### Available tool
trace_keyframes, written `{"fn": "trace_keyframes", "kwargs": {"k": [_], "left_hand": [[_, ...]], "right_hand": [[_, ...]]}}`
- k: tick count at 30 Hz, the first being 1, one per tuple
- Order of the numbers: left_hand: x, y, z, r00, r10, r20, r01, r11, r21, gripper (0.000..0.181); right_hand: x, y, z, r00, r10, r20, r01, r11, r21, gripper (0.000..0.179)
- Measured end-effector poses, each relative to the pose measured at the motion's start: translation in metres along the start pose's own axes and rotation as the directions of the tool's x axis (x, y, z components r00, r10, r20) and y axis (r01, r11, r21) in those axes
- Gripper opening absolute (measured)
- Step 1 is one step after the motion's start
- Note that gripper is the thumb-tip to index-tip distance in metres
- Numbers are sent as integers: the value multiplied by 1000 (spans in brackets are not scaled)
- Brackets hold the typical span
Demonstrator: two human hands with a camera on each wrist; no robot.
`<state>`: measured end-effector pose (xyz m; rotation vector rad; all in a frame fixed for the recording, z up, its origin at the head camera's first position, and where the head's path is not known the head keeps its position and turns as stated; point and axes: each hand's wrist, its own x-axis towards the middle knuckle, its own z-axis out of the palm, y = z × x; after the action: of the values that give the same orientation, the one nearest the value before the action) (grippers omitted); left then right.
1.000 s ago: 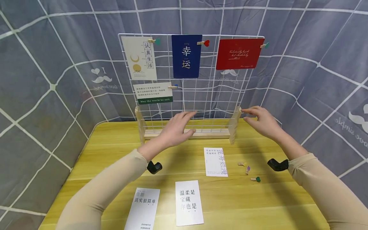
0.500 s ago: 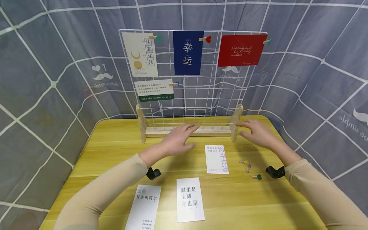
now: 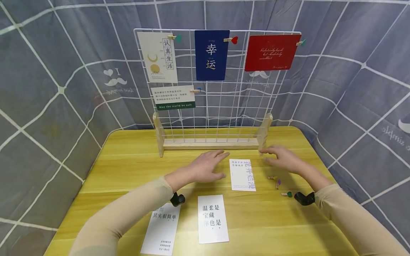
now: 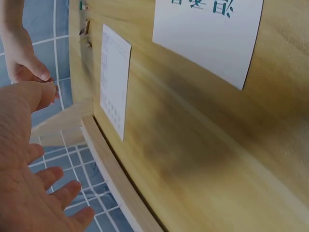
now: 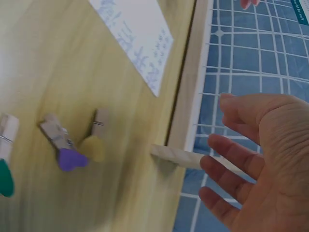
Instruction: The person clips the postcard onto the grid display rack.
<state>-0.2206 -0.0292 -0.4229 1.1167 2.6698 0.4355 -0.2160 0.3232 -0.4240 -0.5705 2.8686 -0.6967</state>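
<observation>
My left hand [image 3: 206, 166] hovers over the table, fingers spread and holding nothing, just left of a white card with purple lettering [image 3: 241, 175]. To that card's right, my right hand [image 3: 283, 159] hangs in the air by the rack's right foot, its fingers loosely bent and free of anything. Below it lie small wooden clothespins: one with a yellow top [image 5: 94, 145], one with a purple heart [image 5: 67, 157] and one with a green heart [image 3: 286, 194]. Two more white cards, a middle one [image 3: 213, 218] and a left one [image 3: 161, 231], lie nearer the front.
A white wire grid rack [image 3: 224, 117] on a wooden base [image 3: 211, 144] stands at the back. Clipped to it are a cream card [image 3: 157, 57], a blue card [image 3: 210, 55], a red card [image 3: 271, 52] and a white-and-green card [image 3: 173, 96]. A grey curtain [image 3: 80, 42] surrounds the table.
Both hands have come down and back toward the table's middle, away from the rack. My left hand has also shifted right, toward the purple-lettered card. The view has tilted slightly downward.
</observation>
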Motion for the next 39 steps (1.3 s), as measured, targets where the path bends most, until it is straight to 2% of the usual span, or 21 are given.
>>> {"fn": "trace_keyframes", "kwargs": {"k": [4, 8, 14, 21, 26, 31, 39], "left_hand": [[3, 3, 8, 1000, -12, 9, 12, 1000, -13, 83], [6, 5, 22, 999, -32, 31, 33, 999, -33, 82], [10, 8, 39, 990, -109, 94, 112, 993, -35, 88], [17, 9, 50, 983, -161, 92, 165, 986, -39, 93], [23, 8, 57, 983, -165, 79, 167, 985, -31, 93], [30, 5, 64, 985, -156, 67, 158, 987, -21, 94], [35, 1, 66, 986, -149, 73, 151, 988, -14, 97]], "right_hand": [[-6, 4, 10, 1000, 2, -14, -3, 999, -45, 42], [-14, 12, 22, 999, 3, -37, -5, 999, -49, 40], [-28, 27, 39, 998, 23, -58, -23, 1000, 9, 42], [-40, 39, 45, 992, 115, -52, -110, 990, 91, 45], [-44, 46, 45, 986, 158, -51, -151, 982, 109, 46], [-48, 48, 46, 987, 150, -60, -143, 984, 105, 42], [-49, 52, 52, 988, 135, -72, -127, 986, 104, 38]]}}
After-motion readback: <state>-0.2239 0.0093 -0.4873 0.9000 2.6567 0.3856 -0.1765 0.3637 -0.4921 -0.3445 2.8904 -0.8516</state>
